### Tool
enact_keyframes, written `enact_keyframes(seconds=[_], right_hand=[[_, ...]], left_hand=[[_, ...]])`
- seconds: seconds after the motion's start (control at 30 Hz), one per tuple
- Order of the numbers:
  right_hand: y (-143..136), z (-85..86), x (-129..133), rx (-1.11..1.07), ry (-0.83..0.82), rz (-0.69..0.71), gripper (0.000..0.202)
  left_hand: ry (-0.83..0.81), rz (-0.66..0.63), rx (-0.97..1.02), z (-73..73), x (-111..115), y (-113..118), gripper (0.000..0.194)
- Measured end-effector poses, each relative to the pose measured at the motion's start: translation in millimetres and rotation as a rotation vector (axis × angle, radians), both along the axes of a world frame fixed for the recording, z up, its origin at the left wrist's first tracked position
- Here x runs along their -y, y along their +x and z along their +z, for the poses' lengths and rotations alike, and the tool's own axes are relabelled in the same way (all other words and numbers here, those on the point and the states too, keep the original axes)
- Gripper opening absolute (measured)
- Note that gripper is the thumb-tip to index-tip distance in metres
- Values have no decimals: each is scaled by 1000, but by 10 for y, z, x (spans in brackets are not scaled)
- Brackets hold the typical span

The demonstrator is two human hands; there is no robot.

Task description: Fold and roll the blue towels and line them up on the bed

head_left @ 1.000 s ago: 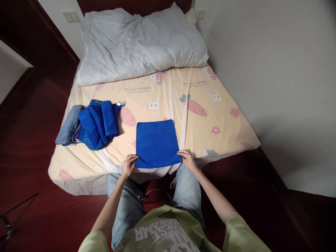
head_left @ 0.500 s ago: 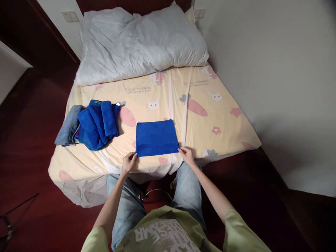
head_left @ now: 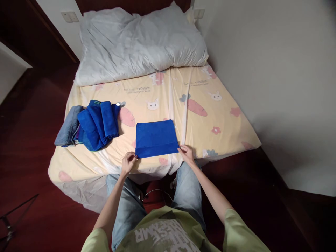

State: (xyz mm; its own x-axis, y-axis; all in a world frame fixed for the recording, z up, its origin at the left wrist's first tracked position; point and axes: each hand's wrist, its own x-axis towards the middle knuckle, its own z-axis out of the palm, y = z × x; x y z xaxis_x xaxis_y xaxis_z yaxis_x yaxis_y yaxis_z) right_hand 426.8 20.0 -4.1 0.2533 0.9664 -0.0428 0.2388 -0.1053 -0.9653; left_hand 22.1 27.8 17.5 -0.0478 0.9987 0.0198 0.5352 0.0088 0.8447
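Before you lies the bed (head_left: 210,115) in its yellow carrot-and-rabbit sheet, a rumpled white duvet (head_left: 139,42) heaped at its head. A pile of blue towels (head_left: 98,122) sits near the bed's left edge, on top of a grey cloth (head_left: 68,126). The folded blue towel (head_left: 156,138) lies flat near the front edge. Your left hand (head_left: 128,162) pinches its near-left corner, and your right hand (head_left: 187,154) pinches its near-right corner.
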Motion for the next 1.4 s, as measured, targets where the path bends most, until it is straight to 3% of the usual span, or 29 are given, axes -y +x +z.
enact_keyframes(seconds=[0.4, 0.5, 0.57, 0.63, 0.77, 0.87, 1.1, 1.3, 1.4], right_hand=[[31, 60, 15, 36, 1, 53, 41], [24, 146, 48, 191, 60, 27, 43], [-19, 284, 92, 385, 156, 0, 45], [-100, 461, 135, 583, 254, 82, 50], [-306, 703, 146, 840, 333, 489, 57], [-373, 653, 95, 924, 317, 620, 60], [-308, 337, 28, 956, 266, 596, 65], [-388, 326, -52, 985, 245, 528, 67], [-351, 364, 48, 995, 262, 544, 66]], left_hand=[[30, -50, -75, 9, 8, 19, 21], [89, 14, -124, 64, 45, 50, 27], [196, 54, -206, 147, 93, 90, 42], [303, -36, -331, 258, 139, 155, 54], [329, -503, -556, 414, 143, 334, 62], [278, -607, -637, 356, 88, 423, 63], [228, -486, -605, 59, 6, 433, 65], [201, -454, -629, 67, -118, 479, 62], [207, -490, -659, 104, -17, 414, 63]])
